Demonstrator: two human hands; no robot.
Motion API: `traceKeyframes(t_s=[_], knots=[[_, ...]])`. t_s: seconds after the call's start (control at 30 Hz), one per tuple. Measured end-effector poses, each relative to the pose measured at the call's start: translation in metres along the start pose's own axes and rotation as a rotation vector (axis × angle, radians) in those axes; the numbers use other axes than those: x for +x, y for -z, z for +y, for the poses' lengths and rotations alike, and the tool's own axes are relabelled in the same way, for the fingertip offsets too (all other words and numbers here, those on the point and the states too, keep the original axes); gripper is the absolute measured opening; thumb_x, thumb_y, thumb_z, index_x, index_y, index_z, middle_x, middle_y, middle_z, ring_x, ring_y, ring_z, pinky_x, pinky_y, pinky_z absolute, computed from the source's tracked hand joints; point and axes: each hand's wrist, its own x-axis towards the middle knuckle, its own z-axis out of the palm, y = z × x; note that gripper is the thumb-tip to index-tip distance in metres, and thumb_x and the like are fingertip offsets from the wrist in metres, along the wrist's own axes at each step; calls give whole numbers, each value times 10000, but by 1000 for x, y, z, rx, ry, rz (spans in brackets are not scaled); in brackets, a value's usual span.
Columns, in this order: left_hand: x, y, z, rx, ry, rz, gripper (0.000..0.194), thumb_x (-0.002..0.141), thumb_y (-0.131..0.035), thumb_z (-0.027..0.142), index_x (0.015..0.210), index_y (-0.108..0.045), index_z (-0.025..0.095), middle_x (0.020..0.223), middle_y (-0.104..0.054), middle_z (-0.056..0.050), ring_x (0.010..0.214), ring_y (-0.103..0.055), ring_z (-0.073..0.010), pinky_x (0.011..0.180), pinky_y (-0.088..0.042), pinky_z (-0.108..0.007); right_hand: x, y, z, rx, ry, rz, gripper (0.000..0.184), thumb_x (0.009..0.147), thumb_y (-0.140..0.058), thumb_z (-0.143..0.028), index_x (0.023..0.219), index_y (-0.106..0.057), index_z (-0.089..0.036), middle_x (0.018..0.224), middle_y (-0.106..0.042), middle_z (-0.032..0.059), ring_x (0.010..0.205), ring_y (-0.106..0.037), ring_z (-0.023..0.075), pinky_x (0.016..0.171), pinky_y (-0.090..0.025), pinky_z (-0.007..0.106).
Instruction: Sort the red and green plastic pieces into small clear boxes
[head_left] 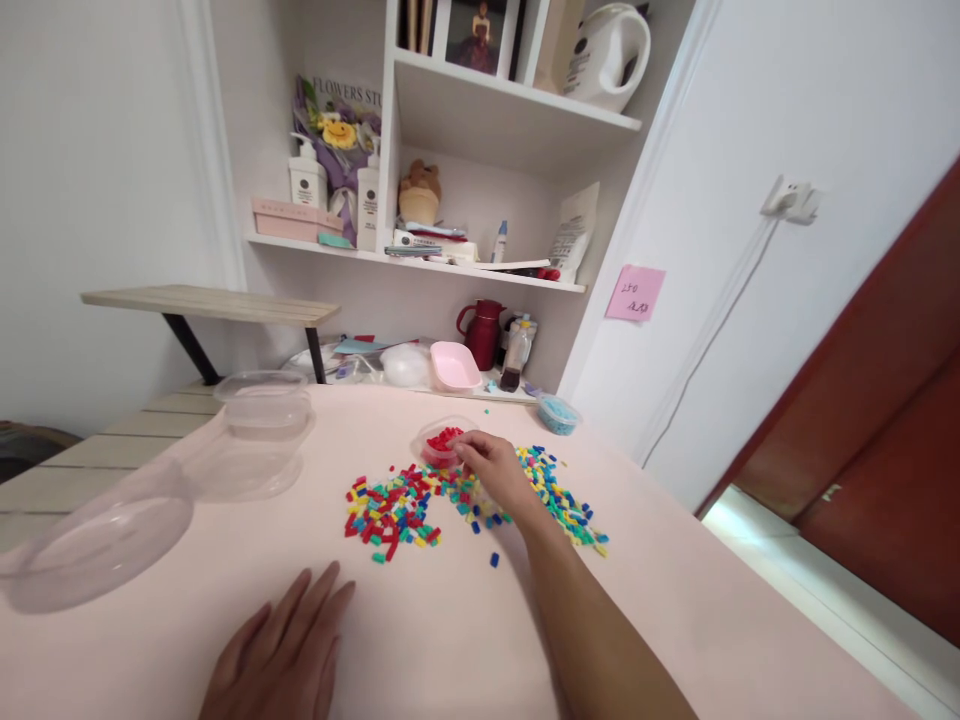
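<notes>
At the left edge of the frame we see a clear oval container point(105, 550) on the pale pink table point(427, 650); just right of it, left of centre, lie more clear plastic pieces, a flat one point(244, 472) nearer and a deeper one point(266, 408) farther off, below a wooden ledge point(214, 303) in the upper left; at the bottom left we have our left hand point(281, 655) palm down on the table, fingers stretched out and slightly parted, with hold of nothing; up and to its right, around the middle of the frame, we find the heap of small mixed bricks point(394, 510), red, blue, yellow, green and white; just behind the heap, at the centre, stands a small clear tub point(436, 461) with red bricks point(446, 437) in it; our right hand point(495, 468) reaches in from the lower right to the tub's right side, fingers drawn nearly together, and we cannot tell whether they pinch a brick; below it lies one blue brick point(494, 560), apart from the heap; beyond the heap's right end we see a tub of light blue pieces point(559, 428).
</notes>
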Motion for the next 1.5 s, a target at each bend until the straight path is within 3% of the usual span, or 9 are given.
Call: traceKeyframes(t_s=[0.17, 0.23, 0.53, 0.73, 1.07, 1.13, 1.3, 1.43, 1.5], knots=[[1, 3, 0, 7, -4, -43, 405, 836, -454, 250, 1201, -629, 273, 1266, -662, 19, 1138, -609, -197, 928, -348, -359, -10, 1, -5, -11, -179, -607, 207, 747, -695, -367, 808, -663, -171, 675, -624, -17, 573, -547, 108, 547, -433, 213], [0, 4, -1, 7, 0, -59, 413, 836, -453, 241, 1209, -627, 269, 1279, -653, 18, 1152, -604, -199, 936, -344, -360, -11, 1, -3, -38, -200, -727, 236, 711, -738, -356, 845, -667, -175, 683, -628, -21, 574, -536, 101, 537, -417, 203], [-4, 1, 0, -15, 31, -137, 447, 850, -438, 220, 1263, -599, 284, 1334, -607, 35, 1206, -572, -188, 960, -355, -362, -9, -1, 2, -244, -81, -734, 259, 666, -780, -302, 877, -674, -195, 738, -642, -30, 684, -573, 121, 586, -405, 199], [-6, 2, 0, -9, 50, -158, 443, 850, -432, 233, 1252, -612, 283, 1333, -607, 40, 1207, -569, -183, 969, -357, -357, -10, -1, 3, -109, -98, -755, 168, 735, -710, -292, 847, -696, -168, 817, -685, 13, 747, -605, 137, 636, -440, 203], [-7, 0, -1, -59, 47, -112, 434, 853, -447, 227, 1254, -599, 292, 1317, -626, 27, 1204, -571, -191, 966, -344, -343, -14, -3, -5, -140, -114, -673, 140, 778, -643, -315, 777, -672, -178, 634, -586, -28, 573, -500, 103, 540, -403, 202], [-8, -1, -1, -60, 58, -115, 442, 849, -445, 218, 1258, -594, 296, 1320, -624, 30, 1209, -567, -185, 971, -338, -336, -11, -8, -4, -98, -67, -496, 155, 791, -624, -327, 773, -660, -178, 641, -588, -22, 583, -514, 110, 553, -419, 209], [-4, 3, 1, -28, 32, -84, 424, 837, -448, 215, 1225, -609, 277, 1303, -636, 18, 1179, -583, -189, 964, -334, -343, 8, -18, 4, -48, 17, 121, 257, 846, -545, -403, 900, -662, -180, 696, -602, 8, 595, -533, 131, 580, -458, 248], [0, 7, 2, -2, 10, -61, 413, 820, -456, 205, 1197, -620, 251, 1270, -659, 5, 1141, -608, -196, 950, -334, -349, 15, -14, 17, -23, 33, 171, 444, 830, -560, -364, 1250, -549, -222, 897, -643, 25, 655, -594, 132, 667, -503, 281], [0, 6, 2, -3, 6, -53, 409, 816, -462, 208, 1191, -622, 243, 1259, -666, -5, 1136, -611, -204, 949, -333, -356, 13, -9, 19, -45, 49, 150, 462, 829, -561, -348, 1276, -527, -234, 996, -647, 37, 690, -611, 130, 702, -504, 289]])
